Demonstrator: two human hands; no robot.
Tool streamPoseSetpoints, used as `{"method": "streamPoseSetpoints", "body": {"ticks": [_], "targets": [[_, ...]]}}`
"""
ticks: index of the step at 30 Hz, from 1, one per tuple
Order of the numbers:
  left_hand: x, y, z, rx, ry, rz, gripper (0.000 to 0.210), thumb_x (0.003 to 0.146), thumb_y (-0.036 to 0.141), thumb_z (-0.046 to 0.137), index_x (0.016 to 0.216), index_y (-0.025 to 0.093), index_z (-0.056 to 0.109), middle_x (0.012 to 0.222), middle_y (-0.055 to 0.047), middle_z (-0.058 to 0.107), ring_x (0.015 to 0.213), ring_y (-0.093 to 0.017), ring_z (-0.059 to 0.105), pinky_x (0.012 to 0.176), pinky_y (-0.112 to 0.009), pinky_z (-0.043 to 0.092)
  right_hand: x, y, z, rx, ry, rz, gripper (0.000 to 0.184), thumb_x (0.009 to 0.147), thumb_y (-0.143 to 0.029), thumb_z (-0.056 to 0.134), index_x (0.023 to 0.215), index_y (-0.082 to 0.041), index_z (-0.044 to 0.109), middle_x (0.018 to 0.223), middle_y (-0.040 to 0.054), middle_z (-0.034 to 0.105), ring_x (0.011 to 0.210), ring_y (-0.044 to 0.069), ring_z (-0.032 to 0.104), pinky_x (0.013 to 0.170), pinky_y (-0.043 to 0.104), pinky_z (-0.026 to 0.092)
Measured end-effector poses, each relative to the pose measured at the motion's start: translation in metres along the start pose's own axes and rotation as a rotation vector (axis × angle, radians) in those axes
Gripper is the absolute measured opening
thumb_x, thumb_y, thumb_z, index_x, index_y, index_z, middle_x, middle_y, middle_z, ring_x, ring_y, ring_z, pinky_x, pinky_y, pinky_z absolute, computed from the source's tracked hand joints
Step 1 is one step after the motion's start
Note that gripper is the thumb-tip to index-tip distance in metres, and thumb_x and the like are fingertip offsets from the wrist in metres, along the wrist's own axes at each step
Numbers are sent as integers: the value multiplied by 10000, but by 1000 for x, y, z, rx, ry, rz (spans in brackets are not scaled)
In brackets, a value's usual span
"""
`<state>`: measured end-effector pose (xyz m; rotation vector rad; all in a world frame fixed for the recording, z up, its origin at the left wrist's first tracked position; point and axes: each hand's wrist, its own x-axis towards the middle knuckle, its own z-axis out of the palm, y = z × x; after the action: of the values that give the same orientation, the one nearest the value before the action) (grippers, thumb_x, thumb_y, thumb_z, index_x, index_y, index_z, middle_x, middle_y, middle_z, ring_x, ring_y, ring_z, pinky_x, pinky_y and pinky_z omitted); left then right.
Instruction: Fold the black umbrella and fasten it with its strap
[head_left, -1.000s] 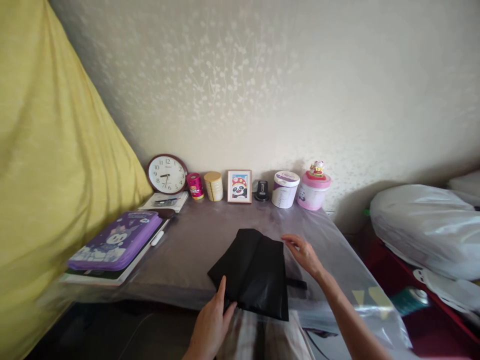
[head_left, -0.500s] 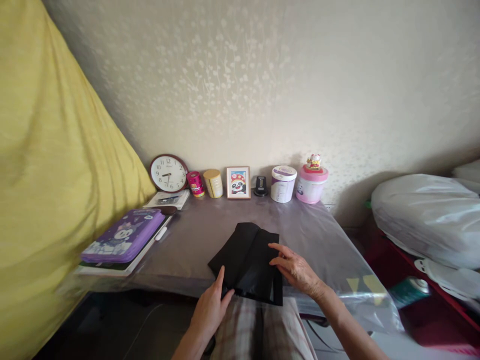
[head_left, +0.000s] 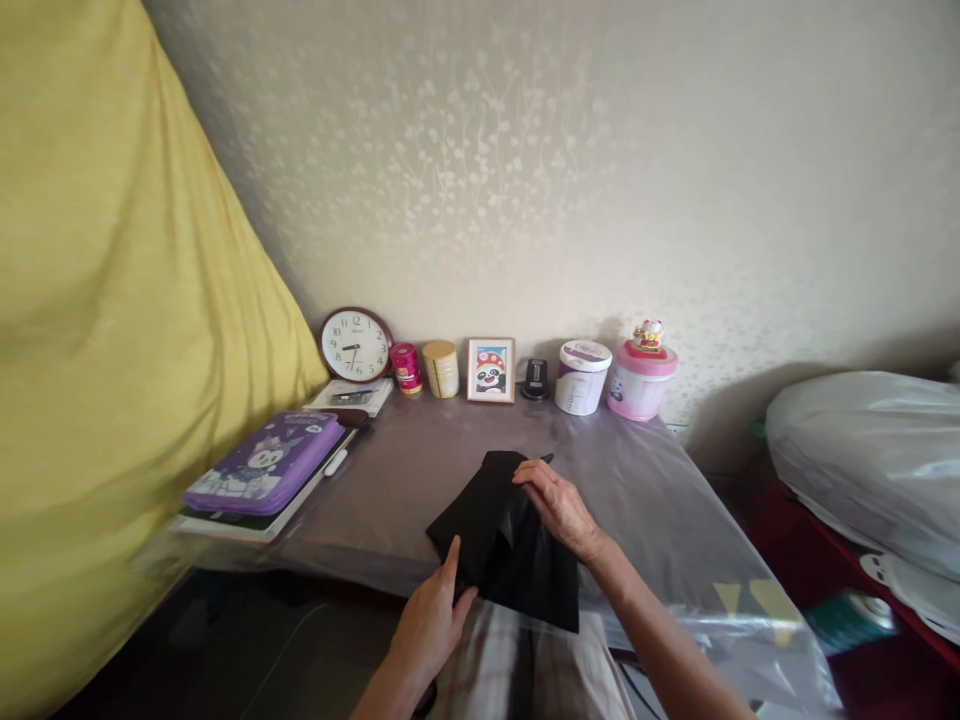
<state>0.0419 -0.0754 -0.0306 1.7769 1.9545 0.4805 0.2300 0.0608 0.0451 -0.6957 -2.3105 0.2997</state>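
Observation:
A thin black folded sheet, perhaps cloth or soft plastic, lies at the table's front edge, its lower right part hanging over toward my lap. At its lower left edge, my left hand grips it between thumb and fingers, the index finger stretched along the top. My right hand pinches a fold near the upper middle of the sheet and holds it raised. The fingertips are partly hidden by the black material.
A purple cartoon case lies on books at the left. Along the wall stand a clock, a pink tin, a yellow-lidded jar, a panda picture and two tubs. Clear plastic covers the table.
My right hand has moved up and left from the sheet's right edge, lifting and folding a flap over. The left hand stays on the lower left edge. The view has shifted slightly.

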Motion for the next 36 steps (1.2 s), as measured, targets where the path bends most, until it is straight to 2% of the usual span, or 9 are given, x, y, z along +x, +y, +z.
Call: {"method": "streamPoseSetpoints", "body": {"ticks": [7,17,23,26,29,33,36], "targets": [[2,-3,3,-25,-24,25,629,871,296,356,1427,85,152,1196,-153,569,1060,-217,565,871,-274,406,33,6,37,-84,-53,-13,226,932,-216,338,1000,-214,554,1000,54,558,919,127,550,816,238,447],[3,-3,2,-34,-26,31,594,864,271,358,1412,94,212,1204,-131,563,1067,-205,560,898,-265,401,44,12,77,-290,-152,-50,196,910,-183,400,956,-183,591,1008,66,532,879,123,540,780,215,460],[2,-4,7,-10,-20,18,593,877,283,335,1417,89,187,1292,-146,493,1081,-220,551,884,-286,409,44,13,86,-403,-213,-16,182,893,-193,440,930,-206,617,1042,52,529,844,122,541,767,221,467],[0,-2,9,-45,13,-58,703,878,306,361,1432,76,-6,1213,-162,557,996,-222,601,819,-282,433,43,15,87,-428,-233,-36,171,887,-197,453,927,-215,618,1076,46,525,898,134,531,783,229,463],[-2,1,7,-99,57,-110,817,869,306,405,1402,99,-179,1074,-134,640,878,-213,642,737,-263,445,43,17,88,-452,-252,-43,183,895,-216,441,945,-222,617,1112,45,516,911,141,527,766,233,467],[-3,3,4,-89,36,8,725,880,254,375,1427,222,-101,1155,-91,605,937,-173,624,777,-232,436,47,15,88,-499,-315,-50,217,905,-228,417,953,-214,629,1162,55,497,942,154,527,757,236,473],[-2,6,0,20,-29,56,638,892,227,339,1433,282,5,1093,-69,625,936,-161,617,804,-230,433,52,12,87,-534,-404,-90,223,893,-187,422,915,-193,644,1198,68,479,967,167,527,766,244,474]]}}
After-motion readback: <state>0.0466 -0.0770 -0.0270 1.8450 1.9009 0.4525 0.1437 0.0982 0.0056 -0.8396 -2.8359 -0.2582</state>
